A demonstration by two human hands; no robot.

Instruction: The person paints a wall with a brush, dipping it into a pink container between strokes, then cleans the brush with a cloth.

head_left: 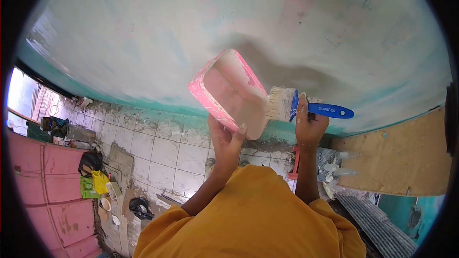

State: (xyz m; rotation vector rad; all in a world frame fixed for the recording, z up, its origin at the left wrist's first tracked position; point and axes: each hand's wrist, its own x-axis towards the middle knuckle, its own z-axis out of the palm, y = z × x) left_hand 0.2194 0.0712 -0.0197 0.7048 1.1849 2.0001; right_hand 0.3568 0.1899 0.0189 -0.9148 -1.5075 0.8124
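1. My orange cloth shirt (253, 210) fills the bottom edge. It hides my shoulders and upper arms, and the frame cuts it off below.
2. My left hand (228, 138) is clamped on the lower corner of the pink plastic rectangular tub (232, 91). One finger lies up over its rim, and the tub's underside hides the others.
3. The tub is tilted with its open mouth towards me, just in front of the wall. Its rim is crusted with dried whitish splashes. I cannot make out its contents beyond a pale pinkish smear inside.
4. My right hand (310, 126) is closed around the neck of the flat blue-handled paintbrush (306, 106). That hand hides part of the ferrule.
5. The brush lies level, its pale stiff bristles (279, 103) touching the tub's right edge. The handle sticks out to the right; its white lettering is too small to read.
6. The plastered wall (143, 33) behind is chalky and blotched white, with faint pink and teal patches and a teal band along its base.
7. At right a rough brown plywood board (397, 157) runs out of frame.
8. Far off, the grimy white tiled floor (167, 148) carries rubble and yellow and green bags (94, 184). A scuffed pink door (52, 186) is cut by the left edge.
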